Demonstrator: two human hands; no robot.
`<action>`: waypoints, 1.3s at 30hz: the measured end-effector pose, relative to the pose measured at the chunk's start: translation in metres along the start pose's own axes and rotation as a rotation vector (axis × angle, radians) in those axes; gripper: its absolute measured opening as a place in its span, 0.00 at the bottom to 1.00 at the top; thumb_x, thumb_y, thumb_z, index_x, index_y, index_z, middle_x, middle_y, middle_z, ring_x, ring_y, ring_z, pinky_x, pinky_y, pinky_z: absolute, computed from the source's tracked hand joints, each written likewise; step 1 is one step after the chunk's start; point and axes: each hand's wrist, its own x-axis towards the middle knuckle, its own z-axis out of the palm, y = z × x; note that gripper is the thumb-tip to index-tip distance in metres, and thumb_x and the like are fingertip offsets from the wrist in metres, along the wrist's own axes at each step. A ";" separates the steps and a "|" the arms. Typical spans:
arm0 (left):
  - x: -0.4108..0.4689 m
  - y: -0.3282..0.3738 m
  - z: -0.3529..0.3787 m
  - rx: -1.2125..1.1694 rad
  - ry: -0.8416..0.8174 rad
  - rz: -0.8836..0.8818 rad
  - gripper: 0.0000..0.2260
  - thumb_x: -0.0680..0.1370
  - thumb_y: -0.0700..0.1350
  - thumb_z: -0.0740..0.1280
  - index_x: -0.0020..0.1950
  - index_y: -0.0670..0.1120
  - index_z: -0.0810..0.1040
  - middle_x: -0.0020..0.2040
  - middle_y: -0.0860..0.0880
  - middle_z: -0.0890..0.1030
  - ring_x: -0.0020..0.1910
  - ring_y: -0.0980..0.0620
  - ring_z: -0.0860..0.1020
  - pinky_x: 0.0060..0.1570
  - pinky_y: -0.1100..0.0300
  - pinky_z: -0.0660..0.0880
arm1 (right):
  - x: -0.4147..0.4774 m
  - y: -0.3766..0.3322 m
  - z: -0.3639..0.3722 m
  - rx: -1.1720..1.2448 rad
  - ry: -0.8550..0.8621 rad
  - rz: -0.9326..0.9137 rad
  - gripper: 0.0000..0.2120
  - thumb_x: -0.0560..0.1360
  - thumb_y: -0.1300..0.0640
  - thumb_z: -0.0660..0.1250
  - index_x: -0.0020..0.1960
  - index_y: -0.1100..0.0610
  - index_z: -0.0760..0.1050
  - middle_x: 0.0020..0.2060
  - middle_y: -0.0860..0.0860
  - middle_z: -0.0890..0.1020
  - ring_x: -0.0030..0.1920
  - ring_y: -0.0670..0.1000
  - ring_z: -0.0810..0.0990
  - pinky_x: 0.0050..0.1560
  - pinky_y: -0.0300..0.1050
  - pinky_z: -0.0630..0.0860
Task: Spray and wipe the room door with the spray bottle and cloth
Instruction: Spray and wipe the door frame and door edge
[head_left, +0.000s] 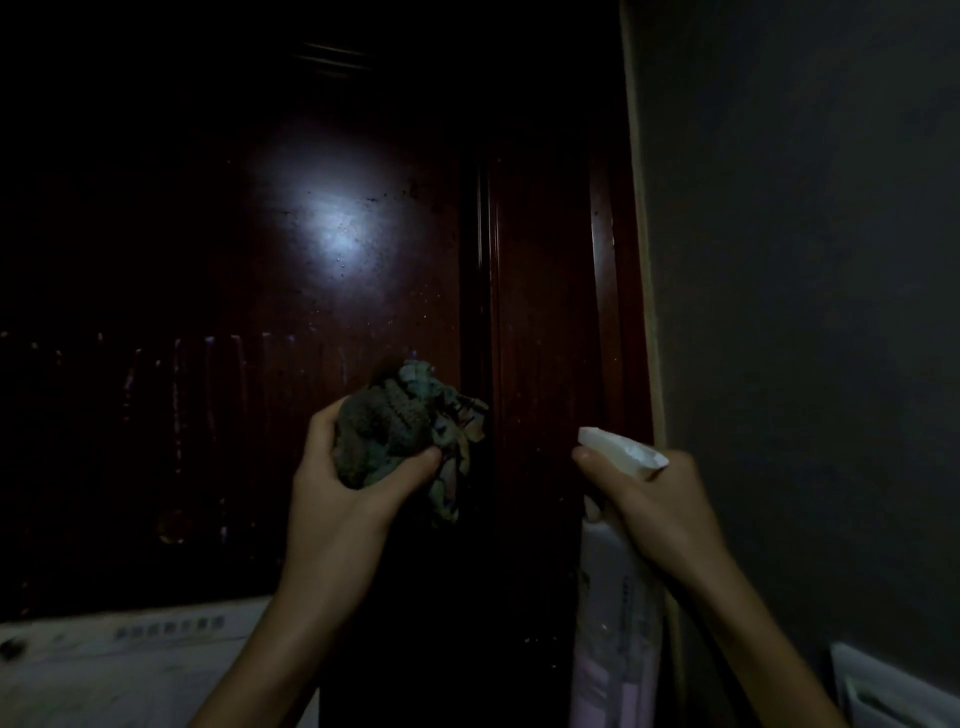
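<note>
Two bare forearms rise from the lower edge of the view toward a dark, reddish-brown wooden room door (311, 260) in a dimly lit room. The left hand (337, 488) grips a bunched grey-green cloth (389, 431), fingers and thumb curled round it, and a loose tail of fabric hangs down past the thumb. Whether the cloth touches the wood cannot be told.

To the right of that hand and apart from it, the right hand (654, 499) holds a white spray bottle (613, 623) by its neck. One fingertip reaches forward beneath the spray head, whose nozzle (597, 436) points toward the door's moulded edge (545, 286). The bottle's pale body hangs below the right hand, its printed label too blurred to read.

Above the left hand, a bright patch of reflected light (332, 228) sits on the door panel, with small droplets and specks around it. Faint vertical streaks run down the wood to the left of the cloth. A grey wall (805, 260) fills the area right of the right hand and meets the door at a pale strip of frame (641, 260). Below and left of the left forearm lies a white surface (130, 654) with blurred print. A white object (893, 691) shows in the corner below the right forearm.
</note>
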 end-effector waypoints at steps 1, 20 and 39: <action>0.000 0.000 0.000 0.001 -0.002 0.002 0.24 0.69 0.42 0.76 0.63 0.55 0.74 0.54 0.52 0.83 0.52 0.54 0.83 0.53 0.53 0.79 | -0.002 0.001 0.000 0.012 -0.001 0.022 0.08 0.76 0.58 0.69 0.42 0.63 0.80 0.34 0.61 0.85 0.31 0.48 0.81 0.36 0.39 0.77; -0.027 -0.033 0.032 -0.035 -0.059 -0.068 0.22 0.70 0.41 0.76 0.57 0.60 0.73 0.52 0.54 0.82 0.47 0.62 0.82 0.37 0.70 0.77 | -0.024 0.048 -0.028 0.006 0.145 0.049 0.16 0.75 0.58 0.69 0.30 0.63 0.78 0.26 0.56 0.82 0.28 0.47 0.80 0.33 0.39 0.75; -0.034 -0.036 0.021 -0.044 -0.026 -0.091 0.23 0.70 0.42 0.75 0.61 0.58 0.73 0.54 0.53 0.82 0.47 0.61 0.82 0.39 0.68 0.76 | -0.029 0.056 -0.025 0.002 0.159 -0.017 0.16 0.76 0.60 0.68 0.32 0.67 0.76 0.27 0.60 0.80 0.29 0.49 0.79 0.33 0.40 0.73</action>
